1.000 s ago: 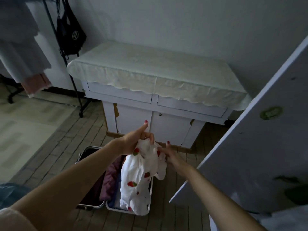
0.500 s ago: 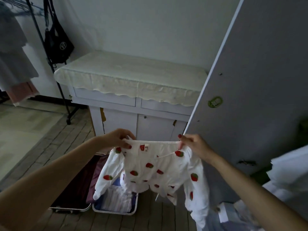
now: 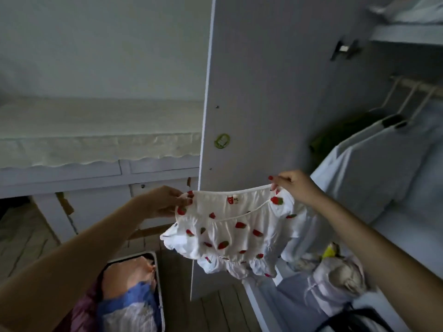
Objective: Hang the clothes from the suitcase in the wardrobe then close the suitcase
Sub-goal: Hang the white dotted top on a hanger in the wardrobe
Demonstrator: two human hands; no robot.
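Head view: left hand [image 3: 165,202] and right hand [image 3: 293,185] each pinch the neckline of the strawberry top [image 3: 230,226], stretched in front of the wardrobe door [image 3: 263,92]. No hanger [image 3: 393,121] in hand; risk: releasing one corner to fetch one drops the top toward the open suitcase [image 3: 134,295].

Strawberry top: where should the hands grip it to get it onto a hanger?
Probably at the neckline corners, from the outer sides, as the left hand and right hand pinch the strawberry top now: stretched between them, the neckline stays open and the body hangs free.
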